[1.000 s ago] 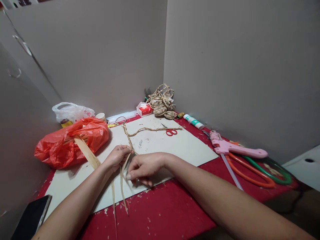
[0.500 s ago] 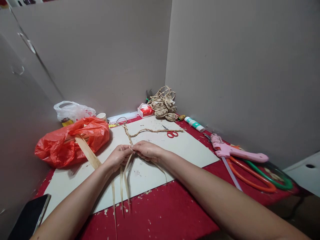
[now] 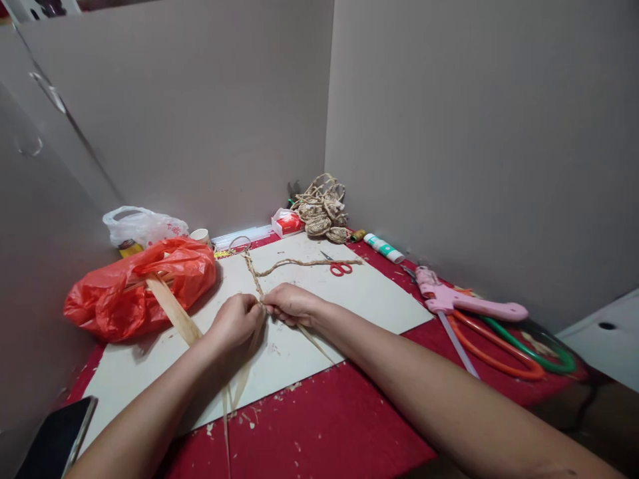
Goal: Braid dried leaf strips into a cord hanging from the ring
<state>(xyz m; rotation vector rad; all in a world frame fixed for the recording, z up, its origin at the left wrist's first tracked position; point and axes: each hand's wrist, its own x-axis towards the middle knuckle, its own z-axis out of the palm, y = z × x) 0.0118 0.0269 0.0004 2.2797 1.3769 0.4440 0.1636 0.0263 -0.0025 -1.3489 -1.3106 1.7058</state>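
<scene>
My left hand (image 3: 238, 319) and my right hand (image 3: 292, 304) meet over the white board, both closed in a pinch at the lower end of a braided straw cord (image 3: 253, 274). The cord runs up from my fingertips to a thin ring (image 3: 240, 245). Loose straw strands (image 3: 244, 382) hang below my left hand toward the board's front edge, and one strand trails from under my right hand. A second length of twisted cord (image 3: 299, 262) branches off to the right, touching the red-handled scissors (image 3: 341, 269). My fingers hide the exact crossing of the strands.
An orange-red plastic bag (image 3: 114, 303) with a wide straw strip (image 3: 172, 309) lies left. Bundled cord (image 3: 319, 213) sits at the back corner, beside a red-and-white box (image 3: 287, 223). At right are a white-green tube (image 3: 383, 248) and a pink glue gun (image 3: 469, 303). A phone (image 3: 57, 439) lies front left.
The strands below my left hand have swung and bunched closer together. My left fingers have shifted slightly at the braid's end. The whole view has moved a little.
</scene>
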